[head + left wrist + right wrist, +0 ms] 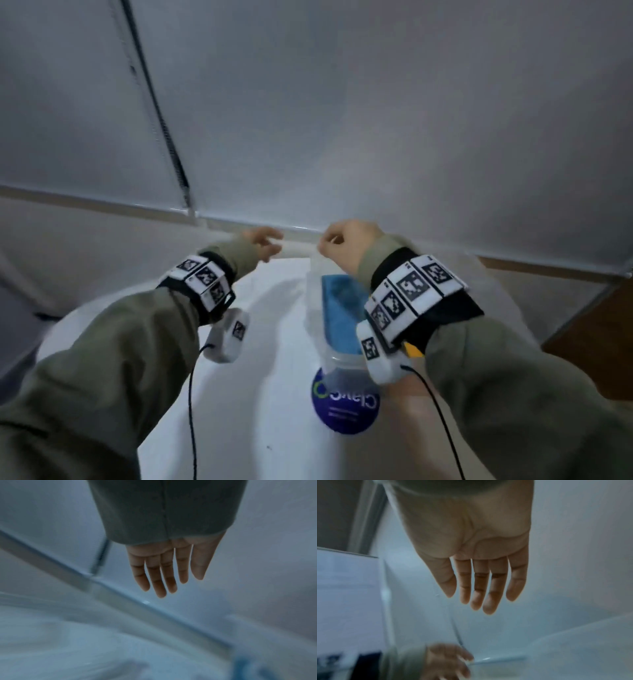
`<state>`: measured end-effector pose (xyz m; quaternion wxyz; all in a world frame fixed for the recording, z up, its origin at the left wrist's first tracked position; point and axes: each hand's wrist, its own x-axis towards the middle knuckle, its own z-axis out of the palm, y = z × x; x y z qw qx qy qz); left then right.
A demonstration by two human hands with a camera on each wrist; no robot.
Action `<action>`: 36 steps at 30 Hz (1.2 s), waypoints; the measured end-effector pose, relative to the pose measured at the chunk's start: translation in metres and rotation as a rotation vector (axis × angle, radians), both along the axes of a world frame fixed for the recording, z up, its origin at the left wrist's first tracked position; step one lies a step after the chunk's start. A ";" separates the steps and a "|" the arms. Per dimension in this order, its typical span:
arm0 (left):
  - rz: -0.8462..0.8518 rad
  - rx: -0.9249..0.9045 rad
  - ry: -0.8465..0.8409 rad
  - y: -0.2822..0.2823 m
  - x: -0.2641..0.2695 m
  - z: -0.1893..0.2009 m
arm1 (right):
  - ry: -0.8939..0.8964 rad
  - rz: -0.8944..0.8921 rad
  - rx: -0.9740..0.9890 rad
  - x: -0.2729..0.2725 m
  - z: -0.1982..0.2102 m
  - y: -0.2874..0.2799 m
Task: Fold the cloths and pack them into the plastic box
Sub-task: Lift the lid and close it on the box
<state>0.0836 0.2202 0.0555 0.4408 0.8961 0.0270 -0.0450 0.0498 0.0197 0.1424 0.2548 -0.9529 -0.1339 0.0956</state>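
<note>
now both hands point(262, 241) point(346, 240) empty above plastic box point(317, 308)

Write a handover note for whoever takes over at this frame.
Left hand: open, holds nothing, raised over the far edge of the white table.
Right hand: open, empty, raised beside it above the far end of the plastic box.
The box stands on the table; a blue cloth lies inside.
Done: that cloth is packed.
Left: no other cloth in view; check for more.

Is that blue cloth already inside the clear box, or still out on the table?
Inside. In the head view the blue cloth lies flat within the clear walls of the plastic box. Whether a lid is on, the blur hides.
</note>
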 end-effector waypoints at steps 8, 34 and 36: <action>0.157 0.655 0.547 0.188 -0.114 -0.127 | 0.235 0.359 -0.177 -0.031 -0.110 0.201; 0.550 -0.314 -0.205 0.113 -0.057 0.020 | -0.043 -0.476 1.258 0.010 -0.004 0.112; 0.498 -0.374 -0.185 0.078 -0.047 0.039 | -0.108 -0.508 1.295 0.004 0.007 0.073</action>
